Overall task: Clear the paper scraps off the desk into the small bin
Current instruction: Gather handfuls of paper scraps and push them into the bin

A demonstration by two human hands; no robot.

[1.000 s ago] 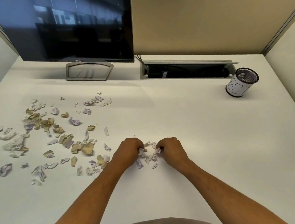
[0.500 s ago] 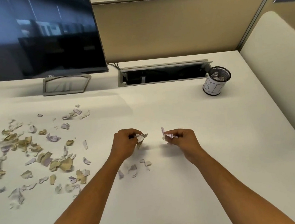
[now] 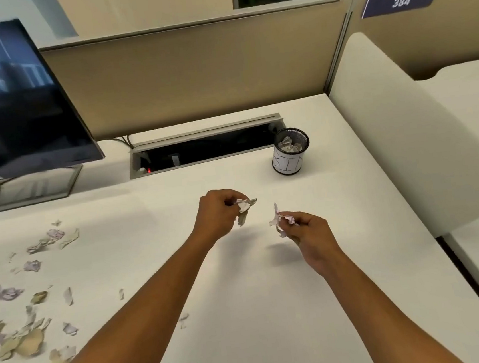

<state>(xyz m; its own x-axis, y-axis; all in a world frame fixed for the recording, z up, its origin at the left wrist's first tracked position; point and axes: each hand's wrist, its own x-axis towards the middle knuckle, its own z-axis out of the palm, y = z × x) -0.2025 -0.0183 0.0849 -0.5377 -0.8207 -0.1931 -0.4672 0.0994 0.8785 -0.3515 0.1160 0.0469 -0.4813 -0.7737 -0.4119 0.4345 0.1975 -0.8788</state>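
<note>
While both hands, left hand [image 3: 216, 213] and right hand [image 3: 308, 230], pinch light, crumpled paper scraps [image 3: 244, 207] in curled fingers, the small bin [image 3: 290, 151] stands far right.

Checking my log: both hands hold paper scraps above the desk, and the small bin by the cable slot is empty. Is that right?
Not quite. The head view shows the small bin already has crumpled paper in it. The rest stands: the left hand and right hand each hold paper scraps above the desk.
</note>
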